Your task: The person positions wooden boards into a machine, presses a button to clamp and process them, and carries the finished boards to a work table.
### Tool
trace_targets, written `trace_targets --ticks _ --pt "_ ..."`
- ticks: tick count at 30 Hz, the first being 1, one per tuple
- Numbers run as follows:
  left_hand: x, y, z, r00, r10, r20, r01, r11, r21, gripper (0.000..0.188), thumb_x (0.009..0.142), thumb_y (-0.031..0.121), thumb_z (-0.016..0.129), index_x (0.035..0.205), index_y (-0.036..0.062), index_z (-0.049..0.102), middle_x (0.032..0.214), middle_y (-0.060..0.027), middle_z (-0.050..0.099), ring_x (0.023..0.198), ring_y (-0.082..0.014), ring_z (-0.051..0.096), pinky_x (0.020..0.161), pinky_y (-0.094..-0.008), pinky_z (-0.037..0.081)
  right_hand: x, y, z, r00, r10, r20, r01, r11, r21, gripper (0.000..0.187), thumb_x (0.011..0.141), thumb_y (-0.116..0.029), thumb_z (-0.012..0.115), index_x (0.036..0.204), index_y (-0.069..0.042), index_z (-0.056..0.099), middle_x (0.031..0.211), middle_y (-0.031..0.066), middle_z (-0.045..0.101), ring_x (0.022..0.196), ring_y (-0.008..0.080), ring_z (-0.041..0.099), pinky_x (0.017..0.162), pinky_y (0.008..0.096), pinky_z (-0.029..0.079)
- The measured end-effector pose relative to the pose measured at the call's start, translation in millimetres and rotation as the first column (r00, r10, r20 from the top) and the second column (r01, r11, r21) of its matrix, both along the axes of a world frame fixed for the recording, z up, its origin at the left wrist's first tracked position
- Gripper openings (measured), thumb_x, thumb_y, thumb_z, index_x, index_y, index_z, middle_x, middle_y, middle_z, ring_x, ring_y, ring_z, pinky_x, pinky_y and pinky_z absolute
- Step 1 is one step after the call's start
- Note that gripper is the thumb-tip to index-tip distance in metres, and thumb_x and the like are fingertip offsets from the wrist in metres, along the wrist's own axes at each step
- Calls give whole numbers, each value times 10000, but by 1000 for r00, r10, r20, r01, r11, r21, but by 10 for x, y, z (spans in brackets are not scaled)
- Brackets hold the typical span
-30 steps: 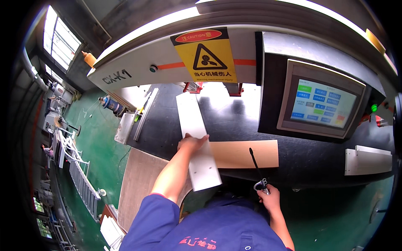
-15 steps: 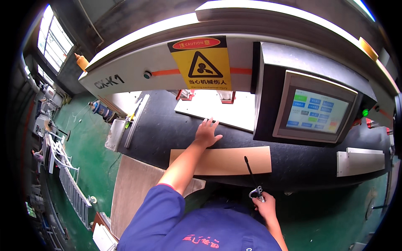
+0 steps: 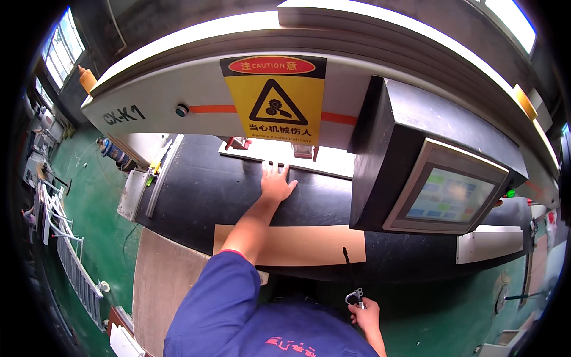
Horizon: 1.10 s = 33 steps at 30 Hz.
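Green floor (image 3: 89,208); black bench (image 3: 196,190); pale beam (image 3: 205,122) over its rear edge, with screen (image 3: 443,193) mounted toward the right.

White board, one (image 3: 333,161): lies along the bench's rear edge, partly hidden by the beam, red clamp feet (image 3: 238,144) above it.

Left hand (image 3: 275,181): fingers spread, tips at the board's near edge, grasping nothing.

Right hand (image 3: 367,315): closed around air gun (image 3: 355,298), off the bench's front edge; nozzle points to the tan board's right end, contact not certain.

Tan board, one (image 3: 309,245): along the bench's front edge, partly under the forearm.

Pale pieces (image 3: 491,245): bench's right end.

Status, as judged: white board in under the beam, seemingly near its place; clamping cannot be told. Tan board and pale pieces lie outside the beam.
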<state>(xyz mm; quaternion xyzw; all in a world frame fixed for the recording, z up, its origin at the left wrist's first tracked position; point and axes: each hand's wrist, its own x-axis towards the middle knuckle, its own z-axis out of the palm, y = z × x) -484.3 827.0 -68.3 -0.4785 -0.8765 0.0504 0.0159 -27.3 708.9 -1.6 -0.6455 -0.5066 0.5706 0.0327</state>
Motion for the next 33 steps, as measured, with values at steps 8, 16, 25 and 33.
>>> trace_targets --ticks 8,16,25,33 --pt "-175 193 21 992 -9 126 -2 996 85 743 887 599 522 1483 186 360 1531 -228 283 1453 -352 189 1188 -464 115 -8 73 -21 996 -65 -63 69 996 60 145 804 -61 710 783 42 609 613 50 602 483 106 576 446 256 475" --pt "-294 259 7 982 -9 186 -21 987 162 736 885 540 568 1490 195 330 1530 -180 260 1424 -355 234 1175 -429 193 -40 107 2 991 -84 -101 92 993 69 148 810 -74 706 783 33 608 610 51 598 488 103 582 464 251 480" --pt "-16 76 139 894 -80 440 -1 984 180 790 874 518 594 1490 108 319 1498 -250 326 1379 -401 318 1132 -468 274 -84 100 -7 989 -61 -135 69 996 61 130 802 -57 695 775 24 597 624 53 594 486 111 577 459 251 481" --pt "1334 -1486 464 739 -546 395 519 835 183 832 747 423 758 1427 122 384 1477 -170 360 1379 -359 323 1103 -450 300 -160 199 -50 974 -63 -218 83 993 83 141 805 -61 696 775 37 599 627 56 599 490 102 577 450 247 480"
